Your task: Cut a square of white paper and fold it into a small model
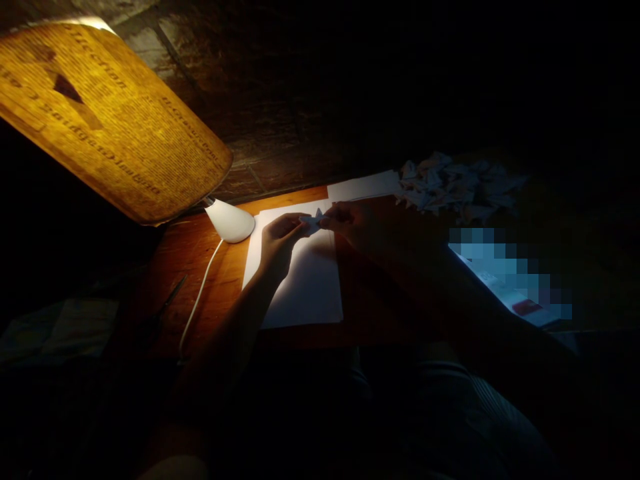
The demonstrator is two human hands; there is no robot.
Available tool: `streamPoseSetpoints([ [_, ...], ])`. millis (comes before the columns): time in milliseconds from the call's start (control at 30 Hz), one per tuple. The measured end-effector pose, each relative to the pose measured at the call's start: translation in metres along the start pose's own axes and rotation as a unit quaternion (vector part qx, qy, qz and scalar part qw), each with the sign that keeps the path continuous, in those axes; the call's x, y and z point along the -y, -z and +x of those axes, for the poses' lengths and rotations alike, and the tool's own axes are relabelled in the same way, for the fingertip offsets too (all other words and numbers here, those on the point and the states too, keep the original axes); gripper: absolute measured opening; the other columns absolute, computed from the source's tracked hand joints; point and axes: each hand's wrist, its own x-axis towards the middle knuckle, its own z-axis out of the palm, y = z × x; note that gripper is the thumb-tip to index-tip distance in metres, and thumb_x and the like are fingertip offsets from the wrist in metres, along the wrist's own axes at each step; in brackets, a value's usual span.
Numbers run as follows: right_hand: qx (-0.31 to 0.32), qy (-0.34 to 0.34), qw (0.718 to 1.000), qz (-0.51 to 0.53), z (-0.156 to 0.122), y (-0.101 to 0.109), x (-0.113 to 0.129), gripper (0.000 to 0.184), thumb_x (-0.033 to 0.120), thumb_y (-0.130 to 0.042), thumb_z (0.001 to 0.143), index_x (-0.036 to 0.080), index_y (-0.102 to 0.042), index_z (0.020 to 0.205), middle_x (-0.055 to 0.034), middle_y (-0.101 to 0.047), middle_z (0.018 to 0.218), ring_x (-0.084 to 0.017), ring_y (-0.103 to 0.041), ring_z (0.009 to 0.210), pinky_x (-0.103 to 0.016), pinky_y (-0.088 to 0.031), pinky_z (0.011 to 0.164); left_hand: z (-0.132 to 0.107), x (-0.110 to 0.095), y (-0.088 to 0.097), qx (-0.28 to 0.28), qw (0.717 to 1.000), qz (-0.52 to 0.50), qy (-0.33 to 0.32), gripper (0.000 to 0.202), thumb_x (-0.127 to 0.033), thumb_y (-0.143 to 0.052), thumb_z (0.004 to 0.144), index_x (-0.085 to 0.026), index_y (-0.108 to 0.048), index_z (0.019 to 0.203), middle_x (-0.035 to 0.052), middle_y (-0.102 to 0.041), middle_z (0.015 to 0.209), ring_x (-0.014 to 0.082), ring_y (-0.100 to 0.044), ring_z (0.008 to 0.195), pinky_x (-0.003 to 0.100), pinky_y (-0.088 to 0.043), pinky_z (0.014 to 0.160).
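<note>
Between both hands is a small folded white paper piece (313, 223) with a pointed tip standing up, possibly origami; its exact shape is too small to make out. My left hand (281, 241) pinches its left end between thumb and fingers. My right hand (349, 221), mostly in shadow, is closed on its right end. Below them a stack of white paper sheets (305, 293) lies flat on the wooden table, lit by the lamp, with the hands' shadow across it. The paper piece is held above these sheets.
A lamp with a printed yellow shade (115, 120) leans over from the left; its white base (230, 221) and cord (201, 293) rest on the wooden table (175, 247). Dark scissors (170, 297) lie left. More sheets (363, 185), a heap of folded papers (455, 187) and a lit screen (510, 280) are right.
</note>
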Motion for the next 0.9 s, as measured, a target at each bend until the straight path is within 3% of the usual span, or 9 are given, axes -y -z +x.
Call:
streamPoseSetpoints([
  [100, 0.009, -0.005, 1.0, 0.0, 0.0, 0.001, -0.001, 0.022, 0.038, -0.081, 0.079, 0.022, -0.067, 0.071, -0.0015, -0.069, 0.075, -0.018, -0.06, 0.075, -0.034, -0.047, 0.073, 0.0, -0.001, 0.0, -0.006, 1.0, 0.006, -0.011, 0.025, -0.031, -0.092, 0.067, -0.018, -0.075, 0.081, 0.0023, -0.074, 0.078, 0.0138, -0.068, 0.073, 0.029, -0.056, 0.074],
  [300, 0.017, -0.004, 1.0, 0.022, 0.0, 0.001, -0.001, 0.018, 0.029, -0.081, 0.078, 0.019, -0.066, 0.071, -0.0027, -0.067, 0.077, -0.016, -0.057, 0.074, -0.033, -0.044, 0.072, 0.004, 0.002, 0.005, 0.011, 0.999, -0.037, -0.017, 0.05, -0.021, -0.093, 0.065, -0.022, -0.072, 0.111, 0.0003, -0.073, 0.084, 0.0147, -0.07, 0.078, 0.032, -0.056, 0.081],
  [500, 0.015, 0.016, 1.0, -0.017, 0.002, 0.0, -0.01, 0.018, 0.032, -0.08, 0.078, 0.019, -0.067, 0.073, -0.0008, -0.064, 0.072, -0.016, -0.055, 0.071, -0.033, -0.042, 0.069, 0.001, 0.0, 0.005, 0.02, 0.999, -0.029, -0.006, 0.046, -0.024, -0.092, 0.068, -0.022, -0.068, 0.107, 0.0063, -0.079, 0.101, 0.0195, -0.074, 0.09, 0.034, -0.058, 0.083],
  [667, 0.013, 0.039, 0.999, -0.006, 0.004, -0.002, -0.02, 0.019, 0.037, -0.079, 0.079, 0.023, -0.067, 0.074, -0.0013, -0.068, 0.077, -0.018, -0.059, 0.074, -0.034, -0.045, 0.071, 0.003, 0.001, 0.005, 0.013, 0.999, -0.031, 0.005, 0.046, -0.026, -0.094, 0.064, -0.022, -0.069, 0.103, 0.0062, -0.081, 0.095, 0.0204, -0.075, 0.088, 0.037, -0.06, 0.085],
  [767, 0.011, 0.013, 1.0, 0.007, 0.003, -0.002, -0.013, 0.025, 0.042, -0.082, 0.077, 0.024, -0.065, 0.072, -0.0014, -0.07, 0.078, -0.019, -0.062, 0.077, -0.035, -0.048, 0.074, 0.005, 0.004, 0.005, 0.011, 0.999, -0.039, 0.001, 0.048, -0.03, -0.095, 0.062, -0.022, -0.072, 0.103, 0.006, -0.08, 0.094, 0.0202, -0.075, 0.087, 0.036, -0.06, 0.085],
  [900, 0.011, -0.01, 1.0, -0.003, 0.001, -0.001, 0.002, 0.033, 0.05, -0.085, 0.074, 0.025, -0.064, 0.069, -0.0018, -0.069, 0.078, -0.02, -0.063, 0.081, -0.036, -0.05, 0.076, 0.004, 0.005, 0.005, 0.025, 0.999, -0.024, -0.005, 0.034, -0.037, -0.093, 0.066, -0.02, -0.074, 0.089, 0.0039, -0.077, 0.087, 0.0159, -0.072, 0.081, 0.032, -0.058, 0.082],
])
